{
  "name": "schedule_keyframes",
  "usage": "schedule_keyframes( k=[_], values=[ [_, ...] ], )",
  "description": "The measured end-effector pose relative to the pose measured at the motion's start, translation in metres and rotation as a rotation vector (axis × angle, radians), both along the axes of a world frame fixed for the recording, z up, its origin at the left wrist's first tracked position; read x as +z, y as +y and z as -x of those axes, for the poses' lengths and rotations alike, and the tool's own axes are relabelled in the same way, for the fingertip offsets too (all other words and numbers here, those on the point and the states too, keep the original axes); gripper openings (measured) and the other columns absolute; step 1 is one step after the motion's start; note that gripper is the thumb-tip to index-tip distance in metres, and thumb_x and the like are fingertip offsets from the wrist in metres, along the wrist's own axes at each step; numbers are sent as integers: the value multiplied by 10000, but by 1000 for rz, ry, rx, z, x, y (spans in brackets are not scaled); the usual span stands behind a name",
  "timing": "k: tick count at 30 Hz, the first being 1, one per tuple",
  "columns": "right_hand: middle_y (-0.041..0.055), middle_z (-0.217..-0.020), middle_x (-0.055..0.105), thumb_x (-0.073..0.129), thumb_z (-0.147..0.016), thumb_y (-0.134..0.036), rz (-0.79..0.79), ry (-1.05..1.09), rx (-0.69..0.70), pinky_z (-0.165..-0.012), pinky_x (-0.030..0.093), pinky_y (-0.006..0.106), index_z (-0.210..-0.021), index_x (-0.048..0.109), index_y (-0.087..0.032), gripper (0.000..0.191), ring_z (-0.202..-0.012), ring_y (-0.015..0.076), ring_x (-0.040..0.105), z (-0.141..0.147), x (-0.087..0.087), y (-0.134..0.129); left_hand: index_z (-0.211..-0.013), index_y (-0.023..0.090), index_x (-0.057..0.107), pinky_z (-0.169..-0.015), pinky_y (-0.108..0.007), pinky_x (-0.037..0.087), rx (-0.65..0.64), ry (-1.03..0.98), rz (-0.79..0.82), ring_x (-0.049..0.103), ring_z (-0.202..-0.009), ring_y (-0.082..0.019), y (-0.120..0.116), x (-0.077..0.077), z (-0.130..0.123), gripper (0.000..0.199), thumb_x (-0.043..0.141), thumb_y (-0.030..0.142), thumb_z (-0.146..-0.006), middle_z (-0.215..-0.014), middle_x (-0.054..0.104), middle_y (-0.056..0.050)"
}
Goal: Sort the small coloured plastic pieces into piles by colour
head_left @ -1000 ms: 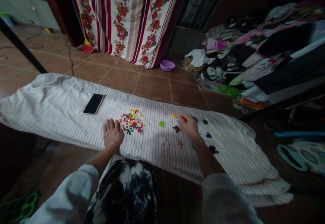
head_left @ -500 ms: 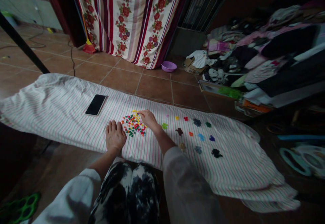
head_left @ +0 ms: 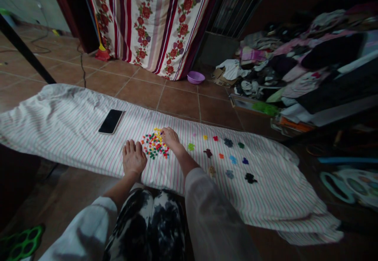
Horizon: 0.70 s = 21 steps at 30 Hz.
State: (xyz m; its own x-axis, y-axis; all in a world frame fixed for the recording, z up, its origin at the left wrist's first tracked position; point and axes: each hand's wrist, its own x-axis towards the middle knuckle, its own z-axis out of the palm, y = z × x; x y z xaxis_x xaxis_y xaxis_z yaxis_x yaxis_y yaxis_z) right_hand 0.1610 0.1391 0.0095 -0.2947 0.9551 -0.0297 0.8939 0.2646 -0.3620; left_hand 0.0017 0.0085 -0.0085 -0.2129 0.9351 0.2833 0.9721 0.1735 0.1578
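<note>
A mixed pile of small coloured beads, red, green, yellow, orange and white, lies on a striped cloth. My left hand rests flat with fingers stretched, just left of the pile. At the pile's upper right edge, my right hand points its fingertips down, drawn together near the yellow beads; whatever they pinch is too small to make out. Farther right sit several single-colour heaps, among them a light green heap, a brown heap, a light blue heap and a black heap.
A phone lies face up on the cloth, left of the pile. Beyond the cloth's far edge, a purple basin stands on the tiled floor near a floral curtain. Heaped clothes fill the right side.
My right hand has shifted only slightly at the pile's edge, its fingers a little more curled. My left hand stays in place. The whole view has moved very slightly.
</note>
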Motion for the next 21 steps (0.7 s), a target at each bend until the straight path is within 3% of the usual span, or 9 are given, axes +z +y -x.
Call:
schedule_keyframes(
  k=[11, 21],
  values=[
    [34, -935, 675, 526, -806, -96, -77, 275, -35, -822, 464, 265, -946, 632, -205, 207, -862, 156, 605, -8, -14, -9, -1259, 85, 558, -1127, -515, 285, -5, -67, -4, 354, -1401, -353, -1, -1, 0, 454, 425, 249, -857, -1425, 478, -230],
    [-12, -846, 708, 539, -842, -226, -4, 582, -241, -723, 520, 244, -948, 657, -247, 161, -771, 138, 666, -26, -22, -17, -1229, 82, 566, -1116, -496, 288, -8, -13, 2, 372, -1375, -363, -1, 1, 0, 440, 399, 253, -860, -1389, 493, -230]
  ],
)
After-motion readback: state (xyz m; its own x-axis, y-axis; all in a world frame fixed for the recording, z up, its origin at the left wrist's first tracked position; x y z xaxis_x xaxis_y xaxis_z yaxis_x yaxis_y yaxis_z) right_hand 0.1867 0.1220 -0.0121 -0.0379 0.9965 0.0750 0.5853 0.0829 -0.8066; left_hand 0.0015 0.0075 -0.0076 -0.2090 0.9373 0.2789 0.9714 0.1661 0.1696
